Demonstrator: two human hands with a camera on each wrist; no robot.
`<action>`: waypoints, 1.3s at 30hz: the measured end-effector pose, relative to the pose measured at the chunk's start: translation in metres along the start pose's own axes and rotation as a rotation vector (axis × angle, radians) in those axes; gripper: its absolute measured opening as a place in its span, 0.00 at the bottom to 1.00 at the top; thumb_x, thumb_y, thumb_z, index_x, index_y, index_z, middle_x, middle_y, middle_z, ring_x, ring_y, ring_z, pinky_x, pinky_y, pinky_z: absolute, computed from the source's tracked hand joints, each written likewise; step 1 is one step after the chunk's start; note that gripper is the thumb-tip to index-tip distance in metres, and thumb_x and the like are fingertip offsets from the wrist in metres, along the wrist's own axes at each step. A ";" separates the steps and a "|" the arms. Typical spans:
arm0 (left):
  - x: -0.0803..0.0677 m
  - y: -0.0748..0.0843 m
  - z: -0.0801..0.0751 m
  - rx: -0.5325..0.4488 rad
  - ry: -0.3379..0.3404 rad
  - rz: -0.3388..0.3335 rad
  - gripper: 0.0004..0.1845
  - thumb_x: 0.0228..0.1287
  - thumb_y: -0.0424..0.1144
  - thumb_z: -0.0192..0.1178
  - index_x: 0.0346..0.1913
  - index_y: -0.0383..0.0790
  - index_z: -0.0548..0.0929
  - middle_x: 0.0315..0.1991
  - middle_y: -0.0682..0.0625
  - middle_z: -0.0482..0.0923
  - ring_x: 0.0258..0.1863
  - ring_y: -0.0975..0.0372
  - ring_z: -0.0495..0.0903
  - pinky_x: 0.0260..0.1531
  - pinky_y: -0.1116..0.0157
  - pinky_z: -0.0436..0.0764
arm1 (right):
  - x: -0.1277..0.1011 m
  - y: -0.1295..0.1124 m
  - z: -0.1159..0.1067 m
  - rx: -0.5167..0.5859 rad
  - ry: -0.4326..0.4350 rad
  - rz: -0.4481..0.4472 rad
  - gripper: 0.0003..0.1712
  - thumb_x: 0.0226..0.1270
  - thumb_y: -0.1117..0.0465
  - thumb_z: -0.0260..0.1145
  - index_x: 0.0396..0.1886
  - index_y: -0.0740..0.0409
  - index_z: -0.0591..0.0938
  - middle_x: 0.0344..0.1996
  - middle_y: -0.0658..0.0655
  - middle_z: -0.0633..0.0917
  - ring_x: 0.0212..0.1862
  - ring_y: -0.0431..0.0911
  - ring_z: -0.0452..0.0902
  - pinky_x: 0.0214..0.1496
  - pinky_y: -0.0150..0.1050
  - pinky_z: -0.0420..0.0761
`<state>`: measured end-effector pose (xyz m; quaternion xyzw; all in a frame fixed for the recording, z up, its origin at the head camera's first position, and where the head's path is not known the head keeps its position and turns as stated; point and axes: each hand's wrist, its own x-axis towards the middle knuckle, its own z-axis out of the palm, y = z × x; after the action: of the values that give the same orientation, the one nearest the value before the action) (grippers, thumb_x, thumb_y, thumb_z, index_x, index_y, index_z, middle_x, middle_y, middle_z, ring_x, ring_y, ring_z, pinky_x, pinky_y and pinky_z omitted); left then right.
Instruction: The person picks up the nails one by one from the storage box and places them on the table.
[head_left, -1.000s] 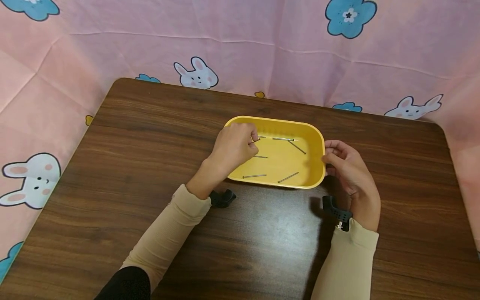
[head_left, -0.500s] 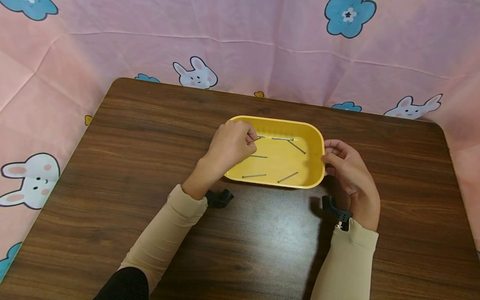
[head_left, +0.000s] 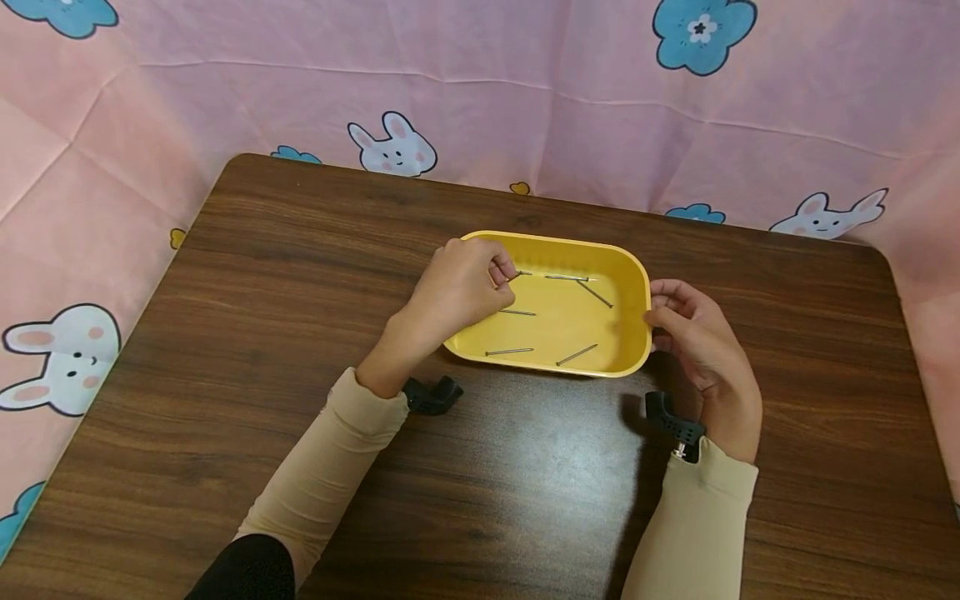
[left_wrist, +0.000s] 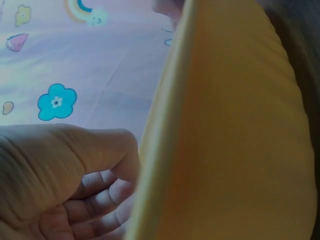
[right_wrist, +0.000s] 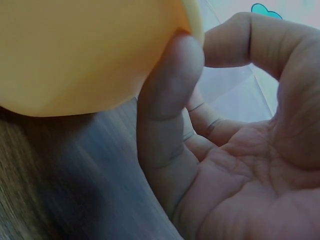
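One grip is plain: my right hand (head_left: 701,337) pinches the wall of the yellow tray (head_left: 558,323) at its right end. My left hand (head_left: 467,282) is curled over the left end, thumb bent toward the fingers; I cannot tell whether a nail is pinched there.

At least six nails lie loose in the tray. One (head_left: 517,312) shows just beside my left hand, another runs along the far side (head_left: 566,277), its end near a slanting one (head_left: 595,294), and two lie toward the near corners. They point different ways, so any arranging looks to me barely begun, with most of the handling left; what is done, I cannot tell.

The tray sits nearer the far edge of the table (head_left: 247,300), about midway between its left and right edges. Beyond hangs a rabbit-print cloth (head_left: 480,50).
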<state>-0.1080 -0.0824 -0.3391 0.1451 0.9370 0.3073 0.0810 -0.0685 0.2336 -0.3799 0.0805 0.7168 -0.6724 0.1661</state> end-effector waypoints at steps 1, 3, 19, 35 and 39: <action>0.000 0.000 -0.001 -0.004 -0.004 0.002 0.08 0.59 0.32 0.66 0.41 0.42 0.90 0.35 0.50 0.89 0.36 0.56 0.85 0.44 0.57 0.82 | 0.000 0.000 0.000 -0.004 0.000 -0.002 0.13 0.76 0.67 0.62 0.56 0.57 0.74 0.36 0.46 0.83 0.34 0.39 0.80 0.33 0.30 0.87; 0.000 0.000 -0.001 -0.008 -0.010 0.011 0.09 0.59 0.33 0.67 0.42 0.42 0.90 0.36 0.51 0.89 0.35 0.56 0.84 0.44 0.56 0.81 | 0.000 0.000 -0.001 -0.006 0.000 -0.003 0.13 0.76 0.67 0.62 0.56 0.57 0.74 0.36 0.46 0.83 0.34 0.39 0.80 0.33 0.30 0.87; -0.004 -0.003 -0.010 -0.135 0.021 0.043 0.08 0.62 0.32 0.66 0.44 0.41 0.88 0.39 0.51 0.89 0.35 0.60 0.87 0.42 0.60 0.84 | -0.003 -0.001 -0.002 -0.028 -0.001 -0.013 0.12 0.76 0.67 0.62 0.55 0.57 0.74 0.37 0.46 0.83 0.34 0.39 0.80 0.33 0.30 0.87; -0.001 -0.013 -0.025 -0.271 -0.014 -0.019 0.10 0.62 0.33 0.66 0.46 0.40 0.86 0.45 0.47 0.89 0.40 0.55 0.89 0.47 0.60 0.87 | 0.001 -0.003 0.000 -0.097 -0.003 0.002 0.13 0.76 0.66 0.62 0.56 0.57 0.73 0.37 0.46 0.81 0.35 0.39 0.79 0.34 0.30 0.87; -0.001 -0.014 -0.026 -0.308 -0.033 -0.007 0.09 0.62 0.32 0.66 0.46 0.40 0.85 0.45 0.46 0.88 0.40 0.55 0.88 0.48 0.60 0.87 | 0.001 -0.003 0.000 -0.105 -0.005 0.005 0.13 0.76 0.65 0.61 0.56 0.56 0.73 0.39 0.46 0.81 0.36 0.39 0.78 0.35 0.30 0.87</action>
<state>-0.1168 -0.1078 -0.3263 0.1328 0.8778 0.4446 0.1190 -0.0699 0.2333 -0.3777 0.0718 0.7505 -0.6336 0.1736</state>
